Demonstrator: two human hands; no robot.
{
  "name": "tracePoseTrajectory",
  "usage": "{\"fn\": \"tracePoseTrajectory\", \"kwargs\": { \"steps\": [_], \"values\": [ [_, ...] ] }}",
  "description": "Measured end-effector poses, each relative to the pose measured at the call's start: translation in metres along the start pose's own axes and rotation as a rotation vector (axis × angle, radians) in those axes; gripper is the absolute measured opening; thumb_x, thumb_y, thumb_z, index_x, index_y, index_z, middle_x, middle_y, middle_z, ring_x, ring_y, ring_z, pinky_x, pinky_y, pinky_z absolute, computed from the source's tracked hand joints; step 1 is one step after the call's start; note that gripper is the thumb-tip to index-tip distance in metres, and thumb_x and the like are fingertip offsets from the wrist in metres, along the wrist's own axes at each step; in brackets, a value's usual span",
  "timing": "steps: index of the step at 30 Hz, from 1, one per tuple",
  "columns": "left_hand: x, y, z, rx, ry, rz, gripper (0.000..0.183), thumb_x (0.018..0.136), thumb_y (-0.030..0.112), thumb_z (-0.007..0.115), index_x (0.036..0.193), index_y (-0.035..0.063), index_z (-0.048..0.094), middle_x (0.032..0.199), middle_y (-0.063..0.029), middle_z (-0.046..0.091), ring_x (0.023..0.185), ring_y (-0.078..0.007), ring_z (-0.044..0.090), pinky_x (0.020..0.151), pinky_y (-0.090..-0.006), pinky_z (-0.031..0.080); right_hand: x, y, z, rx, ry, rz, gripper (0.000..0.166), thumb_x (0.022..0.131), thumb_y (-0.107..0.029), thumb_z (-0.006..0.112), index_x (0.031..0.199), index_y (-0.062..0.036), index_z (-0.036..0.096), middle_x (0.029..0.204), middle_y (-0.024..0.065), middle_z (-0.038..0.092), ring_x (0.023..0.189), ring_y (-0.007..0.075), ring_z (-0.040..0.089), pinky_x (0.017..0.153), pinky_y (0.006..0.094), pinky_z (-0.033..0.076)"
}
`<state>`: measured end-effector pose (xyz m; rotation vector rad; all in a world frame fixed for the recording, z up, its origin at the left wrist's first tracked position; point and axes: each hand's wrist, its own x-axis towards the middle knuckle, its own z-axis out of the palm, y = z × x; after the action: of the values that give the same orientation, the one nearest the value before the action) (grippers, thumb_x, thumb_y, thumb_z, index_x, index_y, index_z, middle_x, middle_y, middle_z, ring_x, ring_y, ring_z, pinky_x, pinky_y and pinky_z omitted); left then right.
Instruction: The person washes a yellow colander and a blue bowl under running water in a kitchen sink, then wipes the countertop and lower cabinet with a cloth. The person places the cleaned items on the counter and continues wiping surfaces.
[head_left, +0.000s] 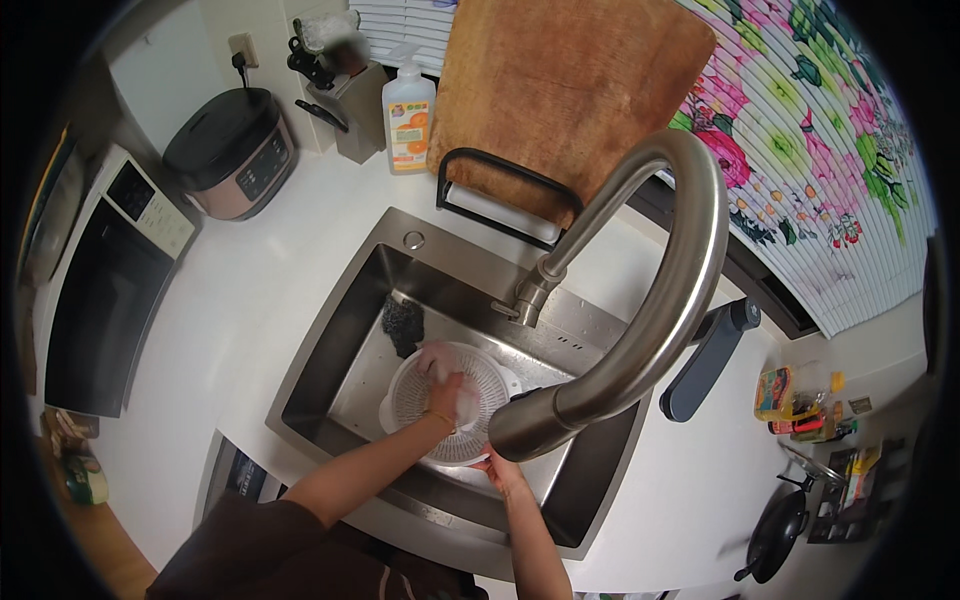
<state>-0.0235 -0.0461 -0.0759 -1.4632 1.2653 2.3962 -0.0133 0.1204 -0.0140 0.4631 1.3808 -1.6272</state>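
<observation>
A round white plastic colander (409, 401) with slotted walls and side handles sits tilted in the stainless steel sink (352, 390). My left hand (448, 391) is inside it, pressed around a pale, pinkish-white cloth-like thing (469, 405) that is blurred by motion. At the near right edge of the colander, my right hand (501, 471) grips the rim; the faucet's spray head (525, 424) hangs just above this hand and covers part of the colander's right side. No water stream shows under the spray head.
A dark mesh scrubber (403, 324) lies in the sink's far left corner. Behind the sink stand a small filter tap (531, 296), a wooden cutting board (555, 90) in a black rack and a soap bottle (409, 124). The faucet's tall arched neck (701, 247) rises on the right.
</observation>
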Motion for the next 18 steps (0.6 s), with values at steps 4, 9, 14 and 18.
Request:
{"fn": "tracePoseTrajectory", "kwargs": {
  "steps": [4,9,14,18],
  "values": [
    [-0.014,-0.027,0.027,0.573,-0.483,0.217,0.055,0.076,0.042,0.053,0.116,0.0048,0.047,0.109,-0.0178,0.055,0.095,-0.0268,0.055,0.081,-0.0367,0.043,-0.003,0.007,0.005,0.142,0.079,-0.040,0.010,0.077,-0.008,0.050,0.084,-0.0025,0.053,0.079,0.0093,0.057,0.066,0.0175,0.061,0.048,0.0256,0.053],
    [-0.015,-0.056,-0.003,1.581,-0.988,0.684,0.057,0.077,0.046,0.046,0.127,0.0192,0.038,0.119,-0.0171,0.049,0.100,-0.0304,0.052,0.090,-0.0392,0.037,0.010,0.016,-0.035,0.151,0.109,-0.088,0.057,0.073,0.003,0.043,0.126,-0.0161,0.035,0.108,0.0113,0.052,0.081,0.0278,0.060,0.050,0.0356,0.056],
    [-0.098,0.066,0.001,1.938,-0.803,0.486,0.060,0.064,0.055,0.058,0.105,0.0106,0.059,0.097,-0.0188,0.060,0.090,-0.0326,0.058,0.080,-0.0385,0.045,0.008,0.026,-0.068,0.197,0.104,-0.093,0.071,0.064,0.008,0.042,0.130,-0.0146,0.027,0.109,0.0119,0.051,0.084,0.0294,0.058,0.046,0.0339,0.054],
    [-0.121,0.120,0.034,2.098,-0.956,0.290,0.045,0.076,0.042,0.049,0.115,0.0195,0.053,0.114,-0.0126,0.053,0.102,-0.0312,0.052,0.088,-0.0382,0.040,0.004,0.023,-0.058,-0.484,0.516,-0.439,0.064,0.068,-0.003,0.055,0.127,-0.0072,0.030,0.107,0.0154,0.052,0.087,0.0343,0.056,0.062,0.0396,0.050]
  ]
}}
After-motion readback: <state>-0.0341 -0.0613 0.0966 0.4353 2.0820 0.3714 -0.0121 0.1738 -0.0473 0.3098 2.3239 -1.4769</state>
